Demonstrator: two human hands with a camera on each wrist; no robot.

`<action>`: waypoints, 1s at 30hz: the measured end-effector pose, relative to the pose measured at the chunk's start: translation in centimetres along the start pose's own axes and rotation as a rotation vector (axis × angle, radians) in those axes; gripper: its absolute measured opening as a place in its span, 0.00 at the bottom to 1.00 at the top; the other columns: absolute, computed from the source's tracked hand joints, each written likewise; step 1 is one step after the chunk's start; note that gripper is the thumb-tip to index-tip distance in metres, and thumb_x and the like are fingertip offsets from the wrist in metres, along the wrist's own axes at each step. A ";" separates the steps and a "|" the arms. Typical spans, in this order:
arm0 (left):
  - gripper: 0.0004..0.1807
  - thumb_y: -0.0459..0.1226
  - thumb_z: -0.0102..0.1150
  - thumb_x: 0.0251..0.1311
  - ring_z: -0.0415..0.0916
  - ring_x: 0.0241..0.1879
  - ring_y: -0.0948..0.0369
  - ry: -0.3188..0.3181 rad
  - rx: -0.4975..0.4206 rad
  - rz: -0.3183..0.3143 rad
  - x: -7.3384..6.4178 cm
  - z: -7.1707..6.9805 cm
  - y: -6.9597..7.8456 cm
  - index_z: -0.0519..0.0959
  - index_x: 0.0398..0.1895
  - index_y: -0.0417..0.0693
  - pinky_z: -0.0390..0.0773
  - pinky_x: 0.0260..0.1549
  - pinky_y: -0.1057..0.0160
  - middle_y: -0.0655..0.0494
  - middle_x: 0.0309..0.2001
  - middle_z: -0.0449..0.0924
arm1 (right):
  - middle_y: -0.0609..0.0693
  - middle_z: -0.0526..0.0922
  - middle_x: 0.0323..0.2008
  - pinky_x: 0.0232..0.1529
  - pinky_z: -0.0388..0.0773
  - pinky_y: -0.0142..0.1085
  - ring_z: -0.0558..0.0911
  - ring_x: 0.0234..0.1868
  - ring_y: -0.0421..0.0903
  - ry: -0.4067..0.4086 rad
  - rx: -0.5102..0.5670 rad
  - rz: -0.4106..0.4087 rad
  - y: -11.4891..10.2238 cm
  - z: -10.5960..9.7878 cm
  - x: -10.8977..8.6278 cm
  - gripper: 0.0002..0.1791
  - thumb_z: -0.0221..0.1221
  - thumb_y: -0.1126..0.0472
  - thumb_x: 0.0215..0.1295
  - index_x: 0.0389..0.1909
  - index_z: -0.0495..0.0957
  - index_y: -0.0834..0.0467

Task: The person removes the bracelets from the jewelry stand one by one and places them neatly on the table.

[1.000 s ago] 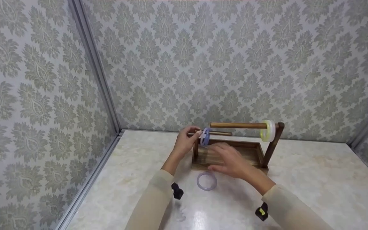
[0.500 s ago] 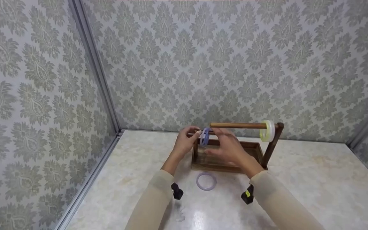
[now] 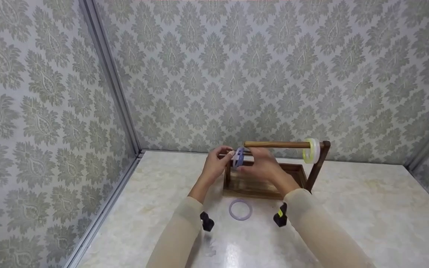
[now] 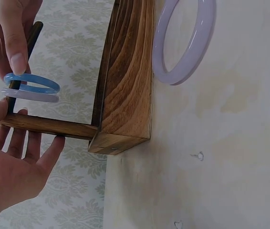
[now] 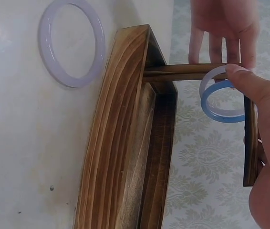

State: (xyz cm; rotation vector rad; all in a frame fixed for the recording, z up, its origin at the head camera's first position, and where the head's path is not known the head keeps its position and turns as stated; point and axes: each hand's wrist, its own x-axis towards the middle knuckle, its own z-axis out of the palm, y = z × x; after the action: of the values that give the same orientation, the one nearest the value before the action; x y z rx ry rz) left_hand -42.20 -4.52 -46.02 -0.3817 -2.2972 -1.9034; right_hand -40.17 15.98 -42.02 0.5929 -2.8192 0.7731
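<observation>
A dark wooden bangle stand [image 3: 251, 194] has a tray base and two posts with rods. A blue bangle [image 4: 39, 83] and a pale lavender bangle [image 4: 32, 95] hang side by side on the lower rod, near its left post [image 4: 54, 127]. My left hand [image 3: 214, 164] grips that post, thumb in front and fingers behind, as the left wrist view shows. Reaching in from the other side, my right hand [image 3: 263, 165] has thumb and fingers round the lower rod at the blue bangle. Its fingertips are partly hidden in the head view.
Another lavender bangle [image 3: 231, 210] lies flat on the marbled table [image 3: 155, 197] before the stand. Yellow [image 3: 305, 156] and white [image 3: 317, 152] bangles hang on the upper rod [image 3: 274, 144] by its right post [image 3: 318, 167]. Patterned wall panels [image 3: 214, 74] rise behind.
My right hand has moved left and up from over the tray to the blue bangle, and its fingers have closed there. The left hand stays on the post.
</observation>
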 end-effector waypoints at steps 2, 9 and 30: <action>0.16 0.46 0.62 0.77 0.80 0.54 0.56 -0.007 -0.012 -0.007 0.0 -0.1 0.0 0.83 0.58 0.45 0.81 0.54 0.50 0.53 0.53 0.83 | 0.63 0.75 0.70 0.72 0.68 0.55 0.71 0.72 0.63 0.005 0.007 0.001 0.0 0.1 0.1 0.45 0.76 0.46 0.63 0.74 0.70 0.63; 0.18 0.47 0.62 0.77 0.80 0.56 0.56 0.008 0.016 -0.028 0.1 0.0 0.2 0.82 0.60 0.46 0.81 0.54 0.55 0.53 0.54 0.83 | 0.62 0.73 0.72 0.74 0.66 0.56 0.70 0.74 0.62 0.001 0.001 0.024 -0.1 0.2 0.2 0.45 0.74 0.48 0.65 0.77 0.68 0.62; 0.13 0.47 0.63 0.76 0.80 0.53 0.57 0.011 0.031 -0.008 0.1 0.1 -0.1 0.85 0.54 0.52 0.82 0.51 0.56 0.54 0.52 0.83 | 0.58 0.78 0.69 0.76 0.60 0.57 0.73 0.71 0.59 0.092 -0.045 -0.014 0.1 1.6 0.6 0.39 0.74 0.46 0.66 0.72 0.73 0.59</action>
State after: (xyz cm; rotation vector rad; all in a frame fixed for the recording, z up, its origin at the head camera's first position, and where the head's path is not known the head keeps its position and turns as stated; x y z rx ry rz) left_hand -42.26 -4.46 -46.07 -0.3585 -2.3216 -1.8671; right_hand -40.80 15.08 -43.27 0.5540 -2.7379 0.7132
